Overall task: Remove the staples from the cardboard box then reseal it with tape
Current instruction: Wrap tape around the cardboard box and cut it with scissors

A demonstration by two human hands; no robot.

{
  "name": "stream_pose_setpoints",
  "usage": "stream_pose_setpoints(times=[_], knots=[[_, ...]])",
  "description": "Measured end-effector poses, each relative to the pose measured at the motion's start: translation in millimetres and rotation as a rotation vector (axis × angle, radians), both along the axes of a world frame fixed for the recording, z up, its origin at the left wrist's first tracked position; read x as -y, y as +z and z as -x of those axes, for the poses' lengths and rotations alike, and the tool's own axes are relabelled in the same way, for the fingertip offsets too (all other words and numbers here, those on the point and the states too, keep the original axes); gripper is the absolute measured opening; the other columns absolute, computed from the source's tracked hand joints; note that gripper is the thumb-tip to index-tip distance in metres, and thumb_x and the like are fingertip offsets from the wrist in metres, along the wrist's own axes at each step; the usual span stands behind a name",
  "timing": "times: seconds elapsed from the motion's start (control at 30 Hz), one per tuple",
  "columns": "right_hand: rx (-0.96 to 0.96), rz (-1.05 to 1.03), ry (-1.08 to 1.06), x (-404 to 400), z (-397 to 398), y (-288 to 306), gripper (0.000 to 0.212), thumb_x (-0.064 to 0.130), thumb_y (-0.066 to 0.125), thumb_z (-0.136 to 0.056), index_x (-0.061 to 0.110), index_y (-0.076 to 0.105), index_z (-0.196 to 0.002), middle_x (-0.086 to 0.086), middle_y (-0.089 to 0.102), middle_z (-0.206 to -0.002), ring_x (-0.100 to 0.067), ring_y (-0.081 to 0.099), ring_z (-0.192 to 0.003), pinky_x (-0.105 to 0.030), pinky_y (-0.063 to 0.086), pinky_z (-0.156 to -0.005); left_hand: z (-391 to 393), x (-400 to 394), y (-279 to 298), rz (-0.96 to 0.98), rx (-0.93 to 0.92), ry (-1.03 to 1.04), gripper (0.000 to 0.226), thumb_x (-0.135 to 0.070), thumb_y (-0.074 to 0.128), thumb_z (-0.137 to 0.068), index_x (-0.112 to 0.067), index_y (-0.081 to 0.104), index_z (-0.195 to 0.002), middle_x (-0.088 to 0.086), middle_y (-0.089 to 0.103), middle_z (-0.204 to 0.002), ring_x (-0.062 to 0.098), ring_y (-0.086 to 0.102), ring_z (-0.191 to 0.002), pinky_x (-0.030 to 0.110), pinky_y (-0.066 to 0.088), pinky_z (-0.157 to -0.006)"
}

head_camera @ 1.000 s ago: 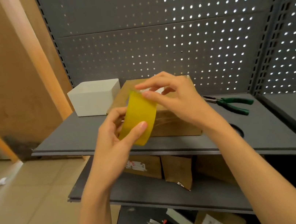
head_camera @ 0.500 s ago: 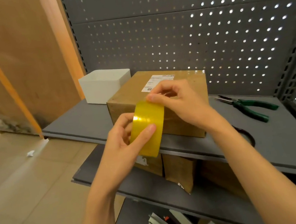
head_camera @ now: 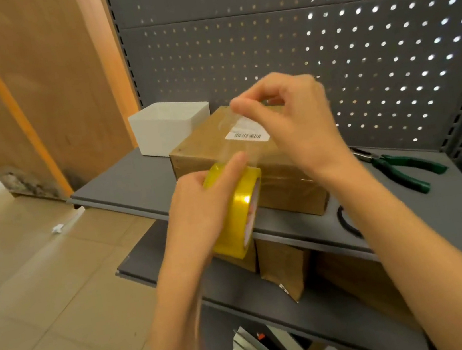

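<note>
Cardboard box [head_camera: 205, 151], brown, closed, labelled top

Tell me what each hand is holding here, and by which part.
Left hand grips the yellow tape roll around its outer rim. Right hand pinches the free end of the clear tape strip.

Cardboard box [head_camera: 208, 151]: on the upper shelf [head_camera: 123, 185], in front of the pegboard [head_camera: 264, 44].
Bin [head_camera: 165, 127]: on the same shelf, just left of and behind the box.
Pliers [head_camera: 402, 167]: on the shelf, right of the box.
Tape roll [head_camera: 238, 212]: in front of the box's near face, in the left hand [head_camera: 199, 209].
Tape strip [head_camera: 239, 137]: runs from the roll up to the right hand [head_camera: 290, 118], above the box top.
Packages [head_camera: 285, 265]: on the lower shelf, beneath the box.
</note>
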State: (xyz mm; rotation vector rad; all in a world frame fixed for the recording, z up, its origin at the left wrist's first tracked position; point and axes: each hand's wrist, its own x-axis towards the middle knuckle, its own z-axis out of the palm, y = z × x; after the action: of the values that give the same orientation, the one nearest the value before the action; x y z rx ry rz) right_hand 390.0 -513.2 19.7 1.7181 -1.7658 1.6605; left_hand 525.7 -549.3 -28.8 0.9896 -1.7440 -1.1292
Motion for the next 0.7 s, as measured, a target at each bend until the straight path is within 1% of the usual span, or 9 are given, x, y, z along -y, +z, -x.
stream_pose_setpoints(times=[0.07,0.13,0.23,0.33,0.43,0.53,0.57,0.63,0.7], knots=[[-0.009,-0.065,0.002,5,1,-2,0.011,0.026,0.065,-0.085,0.019,0.072,-0.081,0.012,0.066,-0.077,0.003,0.058,-0.075,-0.01,0.043,-0.072,-6,0,-2,-0.025,-0.045,-0.017,0.065,-0.065,0.058,-0.073,0.0,0.059,-0.068,0.02,0.059,-0.061,0.019,0.053,-0.053,0.029,0.043,-0.054],[0.038,-0.104,0.005,11,6,-6,0.01,0.026,0.065,-0.085,0.02,0.071,-0.081,0.016,0.064,-0.075,0.007,0.056,-0.071,-0.005,0.04,-0.067,-10,-1,-1,-0.044,-0.057,-0.031,0.067,-0.062,0.056,-0.076,0.005,0.062,-0.081,0.028,0.06,-0.073,0.029,0.056,-0.056,0.036,0.047,-0.057],[0.102,-0.153,-0.005,18,19,-9,0.009,0.027,0.066,-0.084,0.023,0.071,-0.078,0.018,0.064,-0.074,0.007,0.055,-0.069,-0.004,0.038,-0.063,-9,1,1,-0.133,-0.076,-0.053,0.064,-0.058,0.057,-0.078,0.005,0.062,-0.089,0.03,0.061,-0.082,0.026,0.057,-0.058,0.036,0.048,-0.059],[0.147,-0.231,0.013,23,25,-19,0.008,0.028,0.066,-0.084,0.024,0.071,-0.08,0.013,0.067,-0.078,0.0,0.056,-0.072,-0.012,0.043,-0.066,-9,-1,-2,-0.186,-0.075,-0.059,0.06,-0.055,0.059,-0.079,0.004,0.064,-0.094,0.028,0.062,-0.083,0.028,0.06,-0.06,0.036,0.052,-0.06],[0.154,-0.272,-0.036,26,28,-26,0.009,0.028,0.067,-0.083,0.025,0.071,-0.077,0.016,0.065,-0.074,-0.001,0.055,-0.068,-0.019,0.045,-0.066,-7,-3,-6,-0.196,-0.075,-0.081,0.055,-0.051,0.063,-0.076,0.002,0.064,-0.091,0.026,0.062,-0.084,0.027,0.06,-0.065,0.035,0.049,-0.062],[0.175,-0.319,-0.084,31,31,-32,0.012,0.032,0.066,-0.083,0.023,0.073,-0.078,0.012,0.067,-0.076,-0.007,0.056,-0.071,-0.025,0.045,-0.067,-6,-1,-9,-0.192,-0.066,-0.086,0.034,-0.049,0.066,-0.074,-0.015,0.067,-0.077,0.004,0.064,-0.07,0.003,0.057,-0.055,0.023,0.046,-0.056],[0.167,-0.329,-0.102,32,33,-34,0.013,0.033,0.066,-0.083,0.023,0.073,-0.079,0.011,0.068,-0.078,-0.006,0.056,-0.069,-0.025,0.045,-0.066,-5,0,-9,-0.193,-0.061,-0.089,0.029,-0.048,0.067,-0.073,-0.02,0.066,-0.074,-0.002,0.062,-0.067,0.0,0.056,-0.053,0.022,0.046,-0.055],[0.15,-0.34,-0.123,35,35,-37,0.014,0.032,0.067,-0.083,0.021,0.074,-0.081,0.009,0.069,-0.08,-0.001,0.053,-0.065,-0.02,0.042,-0.062,-5,1,-8,-0.189,-0.049,-0.093,0.026,-0.048,0.068,-0.074,-0.023,0.064,-0.069,-0.003,0.061,-0.067,0.004,0.056,-0.055,0.024,0.046,-0.056],[0.14,-0.345,-0.141,37,36,-39,0.014,0.031,0.067,-0.083,0.019,0.074,-0.082,0.007,0.07,-0.083,0.002,0.05,-0.063,-0.019,0.039,-0.061,-4,4,-9,-0.162,-0.04,-0.092,0.027,-0.048,0.068,-0.073,-0.022,0.064,-0.067,0.005,0.063,-0.068,0.013,0.06,-0.06,0.027,0.047,-0.056]])
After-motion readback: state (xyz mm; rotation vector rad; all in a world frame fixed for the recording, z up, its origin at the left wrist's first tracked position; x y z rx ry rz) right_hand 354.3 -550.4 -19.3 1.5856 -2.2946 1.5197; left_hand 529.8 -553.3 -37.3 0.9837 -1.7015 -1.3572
